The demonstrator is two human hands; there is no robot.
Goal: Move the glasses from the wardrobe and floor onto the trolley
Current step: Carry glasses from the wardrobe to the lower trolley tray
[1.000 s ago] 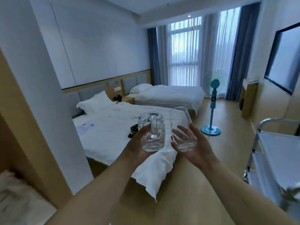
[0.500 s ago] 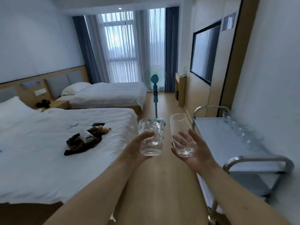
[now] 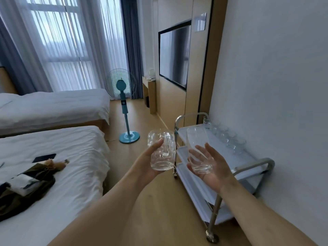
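The left hand is gripping a handled glass mug and the right hand is cradling a plain tumbler, fingers curled round it, both just short of the trolley. Beyond them, a row of glasses is standing along the trolley's top shelf by the wall.

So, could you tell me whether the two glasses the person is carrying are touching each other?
Apart. The head view shows floor and trolley frame between the mug in the left hand and the tumbler in the right hand.
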